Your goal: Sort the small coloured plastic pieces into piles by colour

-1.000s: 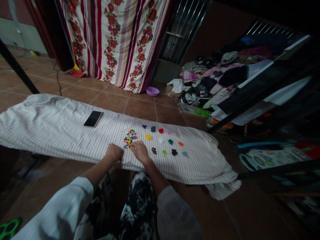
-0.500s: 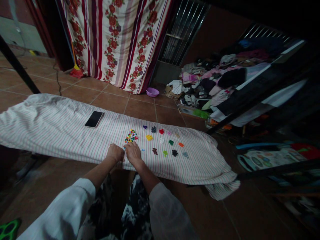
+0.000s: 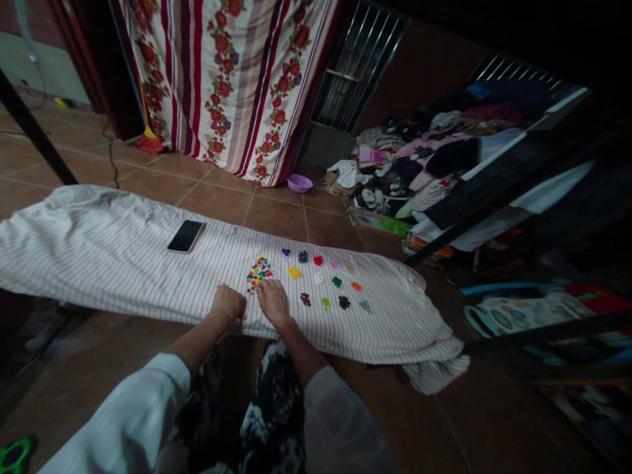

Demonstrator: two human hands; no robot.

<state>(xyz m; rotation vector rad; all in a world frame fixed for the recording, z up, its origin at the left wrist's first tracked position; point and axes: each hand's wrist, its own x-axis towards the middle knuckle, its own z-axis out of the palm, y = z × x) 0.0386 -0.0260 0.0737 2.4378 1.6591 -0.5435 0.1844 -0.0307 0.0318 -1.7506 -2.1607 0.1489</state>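
Observation:
My left hand point(image 3: 228, 303) rests curled at the near edge of the striped cloth point(image 3: 133, 263); whatever its fingers hold is hidden. Beside it, my right hand point(image 3: 274, 300) reaches down with bent fingers pressed together at the lower right edge of a mixed pile of small coloured beads point(image 3: 259, 270). Its fingertips are too small to show a bead. To the right lie small groups sorted by colour, among them yellow beads point(image 3: 294, 272), red beads point(image 3: 318, 261), brown beads point(image 3: 305, 299), lime green beads point(image 3: 325, 303) and black beads point(image 3: 344, 302).
A phone point(image 3: 186, 236) lies on the cloth to the left. Beyond it are a floral curtain point(image 3: 232, 85), a broom point(image 3: 149, 139) and a purple basin point(image 3: 299, 184) on the tiled floor. Heaped clothes point(image 3: 419, 158) and a dark slanted bar point(image 3: 459, 230) stand at the right.
My right hand has shifted right, away from my left hand, and now covers the spot of a light blue bead group. My left hand stays in place.

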